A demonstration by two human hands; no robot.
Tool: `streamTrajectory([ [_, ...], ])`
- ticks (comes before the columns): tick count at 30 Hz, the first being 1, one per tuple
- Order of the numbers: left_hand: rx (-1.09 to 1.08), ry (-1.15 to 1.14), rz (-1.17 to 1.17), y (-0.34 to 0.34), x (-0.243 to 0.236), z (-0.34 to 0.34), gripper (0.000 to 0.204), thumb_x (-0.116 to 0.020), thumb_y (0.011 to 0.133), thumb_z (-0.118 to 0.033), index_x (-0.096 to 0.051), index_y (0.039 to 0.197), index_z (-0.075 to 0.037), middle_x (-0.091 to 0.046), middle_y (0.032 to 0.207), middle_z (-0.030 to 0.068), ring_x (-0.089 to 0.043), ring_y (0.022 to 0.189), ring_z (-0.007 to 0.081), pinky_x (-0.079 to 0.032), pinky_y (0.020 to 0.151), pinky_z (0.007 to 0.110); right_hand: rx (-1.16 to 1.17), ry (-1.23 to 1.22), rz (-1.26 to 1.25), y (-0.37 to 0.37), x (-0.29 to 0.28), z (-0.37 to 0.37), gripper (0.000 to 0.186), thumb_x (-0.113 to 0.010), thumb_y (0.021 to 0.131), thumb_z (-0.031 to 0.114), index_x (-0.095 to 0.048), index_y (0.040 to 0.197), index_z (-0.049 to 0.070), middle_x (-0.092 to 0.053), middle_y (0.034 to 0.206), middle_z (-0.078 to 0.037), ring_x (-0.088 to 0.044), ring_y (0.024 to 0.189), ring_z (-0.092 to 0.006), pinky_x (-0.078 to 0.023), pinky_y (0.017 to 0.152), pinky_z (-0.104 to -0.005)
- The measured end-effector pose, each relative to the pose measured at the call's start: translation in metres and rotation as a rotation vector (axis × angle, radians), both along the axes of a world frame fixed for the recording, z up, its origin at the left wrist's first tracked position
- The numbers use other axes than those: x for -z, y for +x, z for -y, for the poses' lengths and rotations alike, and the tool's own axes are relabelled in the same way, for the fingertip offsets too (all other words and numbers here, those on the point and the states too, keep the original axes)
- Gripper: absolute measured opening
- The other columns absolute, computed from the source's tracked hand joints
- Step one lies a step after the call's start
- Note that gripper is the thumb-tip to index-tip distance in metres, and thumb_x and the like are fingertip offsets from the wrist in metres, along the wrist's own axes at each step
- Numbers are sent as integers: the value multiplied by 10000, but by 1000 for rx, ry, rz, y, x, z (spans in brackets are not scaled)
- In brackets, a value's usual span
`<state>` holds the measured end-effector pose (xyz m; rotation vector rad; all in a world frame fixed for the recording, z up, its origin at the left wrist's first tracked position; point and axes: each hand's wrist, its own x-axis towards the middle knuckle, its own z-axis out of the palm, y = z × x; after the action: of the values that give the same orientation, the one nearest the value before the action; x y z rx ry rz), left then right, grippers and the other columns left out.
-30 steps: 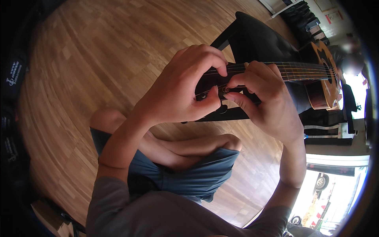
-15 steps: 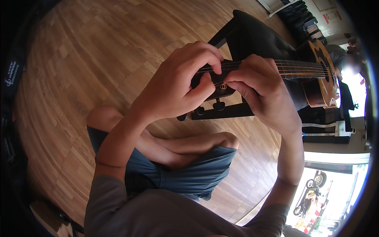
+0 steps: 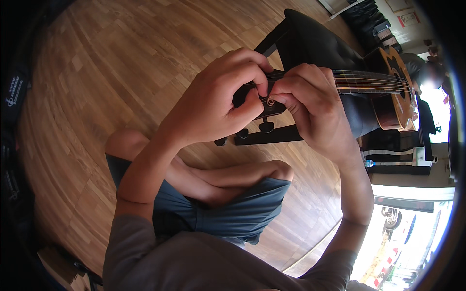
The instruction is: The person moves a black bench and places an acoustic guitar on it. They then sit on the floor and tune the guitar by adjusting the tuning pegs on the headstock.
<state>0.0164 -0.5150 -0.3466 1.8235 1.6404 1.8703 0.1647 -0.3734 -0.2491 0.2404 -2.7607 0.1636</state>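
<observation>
An acoustic guitar [image 3: 402, 107] lies with its neck pointing left and its headstock [image 3: 276, 108] under my hands. My left hand [image 3: 221, 99] arches over the headstock's end, thumb and index finger drawn close together; whatever is between their tips is too small to make out. Beside them, a small coil of thin copper-coloured guitar string [image 3: 270, 102] shows at the fingertips of my right hand [image 3: 313, 99]. That hand is closed in a pinch on the string, its other fingers curled over the neck by the nut. Dark tuning pegs [image 3: 266, 126] stick out on the near side.
A black padded bench [image 3: 320, 41] supports the guitar. My crossed legs [image 3: 228, 182] rest on the wooden floor [image 3: 111, 63] below. Another person [image 3: 427, 72] is at the far right. A bright doorway [image 3: 398, 237] opens at the lower right, and dark cases [image 3: 374, 22] stand at the back.
My right hand has shifted slightly left and up with the string coil. My left thumb and index finger have come closer together. The headstock has moved slightly left.
</observation>
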Motion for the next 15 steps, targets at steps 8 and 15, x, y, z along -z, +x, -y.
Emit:
streamTrajectory([
  [8,-10,41,-102,0,-4,0,200,-676,782,48,-657,960,-42,-650,1233,109,-647,1090,274,-521,917,364,-28,-83,18,2,-2,-3,93,-750,895,63,-720,981,83,-640,910,-36,-633,887,-233,-424,917,-358],
  [15,11,48,-86,-2,-2,-2,293,-880,773,-84,-707,1005,-41,-662,1244,97,-650,1119,271,-525,928,372,-11,-9,-65,5,0,-2,141,-781,853,67,-738,986,90,-649,920,-29,-639,902,-242,-467,879,-375],
])
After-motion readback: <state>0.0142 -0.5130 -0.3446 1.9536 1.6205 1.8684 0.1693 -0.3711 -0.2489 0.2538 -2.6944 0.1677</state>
